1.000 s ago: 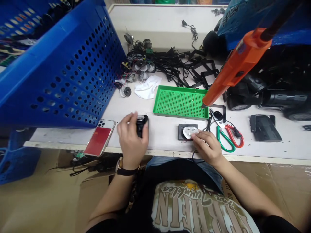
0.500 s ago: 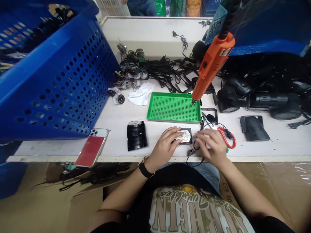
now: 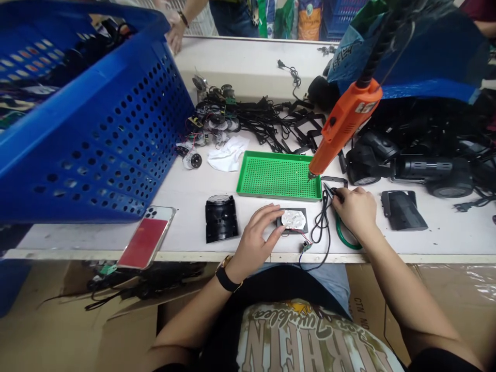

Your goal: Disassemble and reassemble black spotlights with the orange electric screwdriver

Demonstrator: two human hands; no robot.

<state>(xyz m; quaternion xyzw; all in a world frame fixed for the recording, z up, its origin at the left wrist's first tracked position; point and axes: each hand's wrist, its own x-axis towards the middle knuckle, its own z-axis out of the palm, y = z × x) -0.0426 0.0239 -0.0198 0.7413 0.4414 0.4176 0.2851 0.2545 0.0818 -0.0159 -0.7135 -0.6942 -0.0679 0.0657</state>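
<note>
My left hand (image 3: 258, 240) has its thumb and fingertips pinched at the left edge of a black square lamp part with a white lens plate (image 3: 293, 219), which lies flat on the table. Thin wires run from it to a small green circuit board (image 3: 306, 246) and a looped black cable (image 3: 323, 222). My right hand (image 3: 355, 209) is curled with its fingertips on a small black round part (image 3: 340, 195), mostly hidden by the fingers. Under that hand lie scissors; a blade tip and the green handle (image 3: 343, 237) show. Left of my left hand stands a black cylindrical housing (image 3: 221, 218).
A green perforated tray (image 3: 271, 194) lies ahead, with an orange electric screwdriver (image 3: 341, 124) hanging over it. A blue basket (image 3: 96, 129) and a phone (image 3: 147, 237) are left. Black lamps (image 3: 426, 170) crowd the right; cables (image 3: 267, 119) lie behind. Another person's hand (image 3: 176, 33) is beyond.
My right hand has moved forward and slightly right, from beside the cable to the black round part. My left hand stays at the lamp part. Another person's hand has come in at top left.
</note>
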